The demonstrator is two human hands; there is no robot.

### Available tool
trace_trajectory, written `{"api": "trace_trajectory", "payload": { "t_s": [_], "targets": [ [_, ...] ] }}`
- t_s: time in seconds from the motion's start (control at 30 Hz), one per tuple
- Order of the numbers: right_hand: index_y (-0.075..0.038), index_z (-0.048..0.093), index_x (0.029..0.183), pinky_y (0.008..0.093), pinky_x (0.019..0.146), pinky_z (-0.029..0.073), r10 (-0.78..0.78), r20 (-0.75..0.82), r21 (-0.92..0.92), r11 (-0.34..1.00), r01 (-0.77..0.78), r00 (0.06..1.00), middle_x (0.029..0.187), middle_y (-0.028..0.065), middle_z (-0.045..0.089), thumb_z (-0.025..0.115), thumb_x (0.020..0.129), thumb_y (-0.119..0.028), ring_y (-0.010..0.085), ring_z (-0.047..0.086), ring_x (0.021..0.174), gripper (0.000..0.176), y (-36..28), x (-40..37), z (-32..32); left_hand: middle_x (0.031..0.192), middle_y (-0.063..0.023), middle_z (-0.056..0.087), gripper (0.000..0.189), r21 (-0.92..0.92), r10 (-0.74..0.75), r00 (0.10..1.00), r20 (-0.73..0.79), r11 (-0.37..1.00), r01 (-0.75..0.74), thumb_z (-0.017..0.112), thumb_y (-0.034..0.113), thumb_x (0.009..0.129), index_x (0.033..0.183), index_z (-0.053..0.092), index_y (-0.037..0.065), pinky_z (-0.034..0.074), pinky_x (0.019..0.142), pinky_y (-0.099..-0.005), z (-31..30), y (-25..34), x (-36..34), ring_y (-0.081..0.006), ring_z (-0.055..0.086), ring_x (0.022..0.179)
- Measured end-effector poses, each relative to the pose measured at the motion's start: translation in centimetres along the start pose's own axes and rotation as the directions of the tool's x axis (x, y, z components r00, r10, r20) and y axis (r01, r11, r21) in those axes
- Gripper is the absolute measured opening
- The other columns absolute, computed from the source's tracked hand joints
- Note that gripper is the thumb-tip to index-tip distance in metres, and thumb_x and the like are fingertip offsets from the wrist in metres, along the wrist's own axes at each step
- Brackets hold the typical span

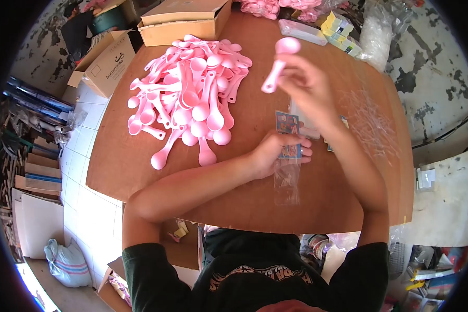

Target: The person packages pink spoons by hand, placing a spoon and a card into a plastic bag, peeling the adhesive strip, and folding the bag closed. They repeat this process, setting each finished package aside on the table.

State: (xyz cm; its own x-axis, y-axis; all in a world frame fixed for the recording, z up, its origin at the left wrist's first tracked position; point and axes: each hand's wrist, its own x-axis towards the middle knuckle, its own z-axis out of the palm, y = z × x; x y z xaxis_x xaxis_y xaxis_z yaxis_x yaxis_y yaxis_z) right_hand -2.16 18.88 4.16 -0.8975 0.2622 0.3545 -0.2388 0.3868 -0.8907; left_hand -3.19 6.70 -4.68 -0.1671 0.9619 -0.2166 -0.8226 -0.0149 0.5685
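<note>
My right hand (309, 86) is closed on a pink measuring spoon (271, 78), held above the table with its round bowl pointing away from me. Below it, my left hand (270, 156) grips a clear plastic bag (287, 184) with a printed blue card (287, 124) at its upper part. The thumb lies over the card, and the bag's lower end hangs toward me. To the left of both hands, a large heap of pink spoons (184, 93) covers the wooden table (234, 192). Partly behind my right forearm lies another printed piece (344, 122).
Thin clear plastic strips (372, 127) lie scattered at the table's right. A cardboard box (184, 23) stands at the far edge, near a clear plastic tray (302, 32) and yellow-and-white boxes (338, 31). An open carton (106, 62) sits beyond the left edge.
</note>
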Motion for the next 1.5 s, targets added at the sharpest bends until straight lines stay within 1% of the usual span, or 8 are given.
{"api": "trace_trajectory", "payload": {
  "t_s": [0.1, 0.17, 0.4, 0.67, 0.77, 1.17, 1.4, 1.5],
  "targets": [
    [-0.001, 0.046, 0.127, 0.0258, 0.077, 0.052, -0.080, -0.080, 0.081, 0.993, 0.086, 0.994, 0.105, 0.0083, 0.061, 0.065, 0.081, 0.001, 0.0141, 0.062, 0.092, 0.050, -1.5, -2.7, -3.0, 0.096, -0.0123, 0.060, 0.035, -0.063, 0.162, 0.985, -0.066, 0.984, -0.166, 0.062, 0.028, 0.087, 0.109, 0.052, 0.002, 0.053, 0.087, -0.0401, 0.8, 1.4, -0.4, -0.0255, 0.062, 0.089],
    [-0.001, 0.040, 0.132, 0.0323, 0.092, 0.049, 0.024, -0.099, 0.178, 0.984, -0.006, 0.995, 0.112, 0.0100, 0.057, 0.068, 0.079, 0.004, 0.0196, 0.058, 0.107, 0.060, -1.9, -5.5, -4.3, 0.097, -0.0116, 0.061, 0.035, -0.093, 0.174, 0.979, -0.105, 0.979, -0.183, 0.060, 0.028, 0.088, 0.114, 0.049, 0.006, 0.052, 0.088, -0.0422, 0.3, 2.8, -0.2, -0.0255, 0.063, 0.092],
    [-0.002, 0.039, 0.133, 0.0298, 0.085, 0.048, 0.248, -0.010, 0.356, 0.906, -0.228, 0.969, 0.109, 0.0075, 0.055, 0.069, 0.077, 0.004, 0.0158, 0.056, 0.101, 0.064, -0.2, -12.8, -5.3, 0.096, -0.0129, 0.059, 0.033, -0.142, 0.339, 0.884, -0.322, 0.906, -0.399, 0.059, 0.027, 0.089, 0.113, 0.049, 0.007, 0.053, 0.088, -0.0460, -0.5, 5.0, 0.7, -0.0275, 0.063, 0.091],
    [-0.003, 0.049, 0.123, 0.0284, 0.079, 0.049, 0.393, 0.451, 0.468, 0.661, -0.587, 0.802, 0.105, 0.0068, 0.057, 0.066, 0.081, -0.001, 0.0120, 0.056, 0.090, 0.046, 1.3, -13.3, -6.2, 0.099, -0.0165, 0.058, 0.036, -0.111, 0.523, 0.743, -0.417, 0.782, -0.613, 0.058, 0.027, 0.089, 0.110, 0.048, 0.000, 0.051, 0.092, -0.0469, -0.8, 7.7, 0.6, -0.0301, 0.060, 0.096],
    [-0.004, 0.041, 0.124, 0.0298, 0.081, 0.050, 0.443, 0.558, 0.420, 0.579, -0.699, 0.702, 0.114, 0.0169, 0.058, 0.067, 0.083, -0.005, 0.0134, 0.058, 0.092, 0.049, 1.3, -13.4, -5.7, 0.102, -0.0169, 0.057, 0.036, -0.097, 0.524, 0.739, -0.424, 0.785, -0.612, 0.055, 0.027, 0.091, 0.110, 0.047, -0.002, 0.050, 0.093, -0.0465, -0.9, 7.9, 0.6, -0.0305, 0.059, 0.099],
    [-0.015, 0.003, 0.148, 0.0297, 0.080, 0.048, 0.395, 0.555, 0.323, 0.708, -0.628, 0.732, 0.114, 0.0188, 0.059, 0.067, 0.081, -0.001, 0.0149, 0.059, 0.093, 0.094, 0.7, -13.3, -5.0, 0.107, -0.0123, 0.054, 0.041, 0.032, 0.365, 0.901, -0.236, 0.929, -0.368, 0.055, 0.042, 0.092, 0.114, 0.045, 0.010, 0.049, 0.094, -0.0447, 0.4, 3.6, 0.3, -0.0259, 0.057, 0.102],
    [-0.012, 0.015, 0.147, 0.0289, 0.079, 0.049, 0.350, 0.492, 0.350, 0.759, -0.549, 0.797, 0.109, 0.0132, 0.061, 0.064, 0.085, -0.001, 0.0158, 0.060, 0.095, 0.079, 0.2, -13.5, -4.7, 0.102, -0.0115, 0.058, 0.053, 0.104, 0.251, 0.949, -0.191, 0.966, -0.235, 0.049, 0.051, 0.092, 0.111, 0.051, 0.002, 0.050, 0.088, -0.0422, 0.2, 2.1, 0.1, -0.0235, 0.059, 0.099],
    [-0.007, 0.038, 0.137, 0.0285, 0.075, 0.050, 0.377, 0.360, 0.366, 0.784, -0.501, 0.853, 0.104, 0.0116, 0.063, 0.062, 0.088, -0.005, 0.0151, 0.061, 0.090, 0.054, 0.4, -13.7, -4.6, 0.102, -0.0114, 0.059, 0.052, 0.081, 0.245, 0.952, -0.185, 0.969, -0.234, 0.048, 0.052, 0.092, 0.110, 0.052, 0.003, 0.050, 0.087, -0.0419, 0.6, 1.5, 0.3, -0.0225, 0.059, 0.099]
  ]
}}
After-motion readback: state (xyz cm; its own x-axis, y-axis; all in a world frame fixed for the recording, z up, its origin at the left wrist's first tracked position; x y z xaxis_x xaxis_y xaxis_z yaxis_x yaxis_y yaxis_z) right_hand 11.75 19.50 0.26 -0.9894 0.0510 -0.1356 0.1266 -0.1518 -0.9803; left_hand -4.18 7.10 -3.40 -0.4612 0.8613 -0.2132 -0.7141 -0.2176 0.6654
